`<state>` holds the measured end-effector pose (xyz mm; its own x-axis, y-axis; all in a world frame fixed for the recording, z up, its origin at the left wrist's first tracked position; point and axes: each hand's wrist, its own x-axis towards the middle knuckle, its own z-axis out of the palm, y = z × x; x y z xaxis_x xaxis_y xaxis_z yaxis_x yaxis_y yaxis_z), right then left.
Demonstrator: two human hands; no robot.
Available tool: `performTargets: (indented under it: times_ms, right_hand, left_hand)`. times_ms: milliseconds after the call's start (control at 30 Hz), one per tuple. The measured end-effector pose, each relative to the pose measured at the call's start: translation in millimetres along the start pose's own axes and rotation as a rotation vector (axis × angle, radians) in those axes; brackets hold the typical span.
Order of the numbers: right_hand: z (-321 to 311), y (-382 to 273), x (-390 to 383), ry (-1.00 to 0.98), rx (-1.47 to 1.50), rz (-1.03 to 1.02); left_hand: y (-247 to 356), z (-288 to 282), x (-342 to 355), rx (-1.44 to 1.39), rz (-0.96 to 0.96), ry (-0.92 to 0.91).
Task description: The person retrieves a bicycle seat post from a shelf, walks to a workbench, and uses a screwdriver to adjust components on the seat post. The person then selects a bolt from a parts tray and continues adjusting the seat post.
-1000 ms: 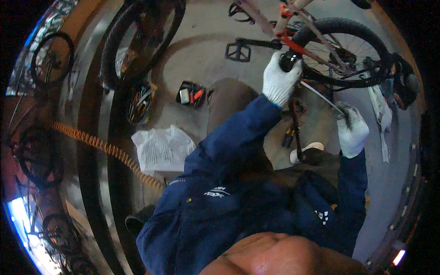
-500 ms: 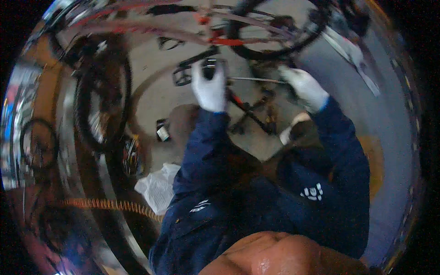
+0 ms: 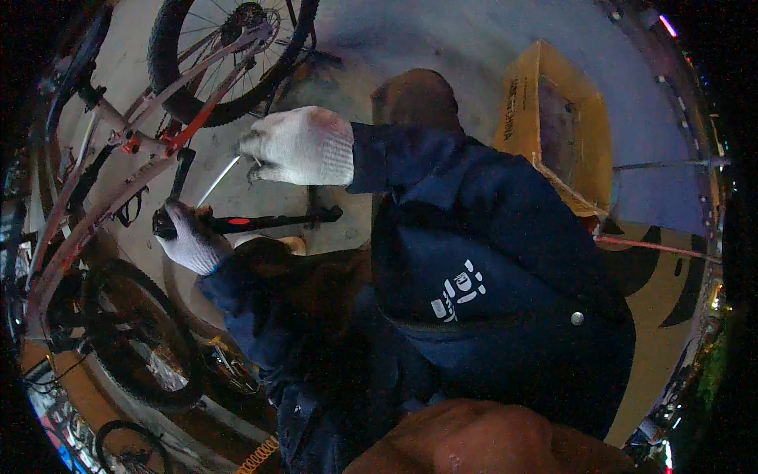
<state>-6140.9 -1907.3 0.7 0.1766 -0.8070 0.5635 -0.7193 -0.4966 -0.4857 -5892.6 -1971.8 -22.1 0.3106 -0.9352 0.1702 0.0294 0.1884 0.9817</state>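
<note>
My left hand (image 3: 194, 240), in a whitish glove, is closed round a dark, rounded object (image 3: 164, 224) beside the lower end of a bicycle's crank arm (image 3: 182, 174); its kind cannot be made out. Farther right and a little higher, my gloved right hand (image 3: 302, 147) grips a thin, silvery metal rod (image 3: 219, 181). The rod slants down toward the left hand, and the fingers hide its other end. Close by on the left stands the pink and red bicycle frame (image 3: 112, 202). Just right of my left hand runs a black bar with a red mark (image 3: 272, 222).
A bicycle wheel (image 3: 174, 99) is at the upper left, another tyre (image 3: 189, 363) at the lower left. An open cardboard box (image 3: 517, 107) sits at the upper right. An orange coiled hose (image 3: 259, 457) shows at the bottom, and a red rod (image 3: 659, 246) on the right.
The view has turned, so the bicycle now lies to the left and the cardboard box has come in. Both hands keep their hold, and the rod now slants instead of lying nearly level.
</note>
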Motion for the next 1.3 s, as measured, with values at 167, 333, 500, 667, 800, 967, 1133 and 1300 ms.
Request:
performTargets:
  times_ms: [167, 333, 500, 667, 800, 967, 1133, 1300]
  right_hand:
    - [11, 28, 20, -0.389, 0.892, 0.883]
    - [6, 31, 11, 0.087, 0.047, -0.058]
    - [2, 28, 18, -0.397, 0.618, 0.639]
    - [10, 14, 22, -0.100, -0.023, -0.065]
    - [10, 23, 40, -0.349, 0.238, 0.115]
    - [13, 26, 59, -0.620, 0.401, 0.326]
    - [24, 11, 59, -0.525, -0.018, -0.042]
    - [40, 18, 72, -0.705, 0.033, -0.041]
  left_hand:
    - [-7, 2, 4, -0.046, 0.054, -0.044]
    - [-8, 6, 4, -0.156, 0.035, -0.084]
    - [-3, 9, 2, -0.123, 0.074, -0.085]
    - [6, 10, 12, -0.092, 0.046, 0.002]
    - [8, 10, 14, -0.075, 0.033, -0.044]
    - [8, 2, 16, 0.151, 0.162, -0.079]
    - [-1, -1, 16, 0.146, 0.035, -0.156]
    - [-6, -7, 16, 0.319, 0.138, -0.181]
